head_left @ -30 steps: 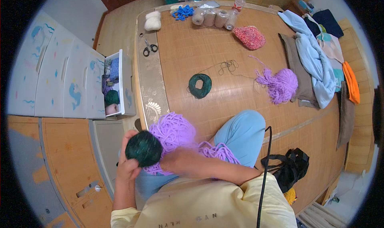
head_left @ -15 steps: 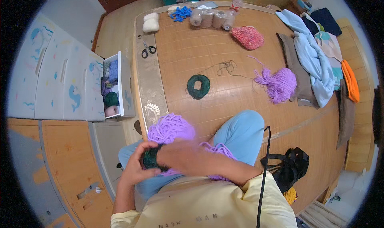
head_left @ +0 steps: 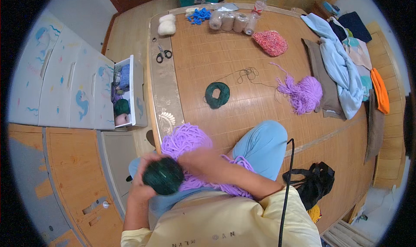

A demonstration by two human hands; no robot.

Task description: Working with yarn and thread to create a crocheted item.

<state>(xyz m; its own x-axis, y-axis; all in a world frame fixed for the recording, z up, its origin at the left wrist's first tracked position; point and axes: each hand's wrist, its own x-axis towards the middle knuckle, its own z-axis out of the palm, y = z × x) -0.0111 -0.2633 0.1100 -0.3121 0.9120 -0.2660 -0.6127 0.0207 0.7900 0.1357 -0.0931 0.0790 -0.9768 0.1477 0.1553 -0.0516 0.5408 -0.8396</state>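
Note:
My left hand (head_left: 141, 182) is wrapped round a dark green ball of yarn (head_left: 164, 176) above my lap. Just right of that ball, my right hand (head_left: 195, 161) is smeared by motion, so its fingers cannot be made out. Thick purple yarn (head_left: 186, 138) lies in loops over my lap and under my right forearm. On the mat ahead rests a dark green ring of yarn (head_left: 217, 95). A thin dark strand (head_left: 248, 75) trails from near the ring in loose loops toward a bundle of purple yarn (head_left: 303, 93) on the right.
Scissors (head_left: 164, 54) and a white yarn ball (head_left: 167, 25) lie at the far left edge. Several wrapped cones (head_left: 227, 21), a bottle (head_left: 260, 5) and pink knitting (head_left: 270, 43) stand farther back. An open drawer (head_left: 131, 91) holds yarn. A black cord (head_left: 287, 182) hangs at right.
The green ball has turned up into fuller view in my left hand. My right hand has moved off its front to the right side. The view has shifted slightly.

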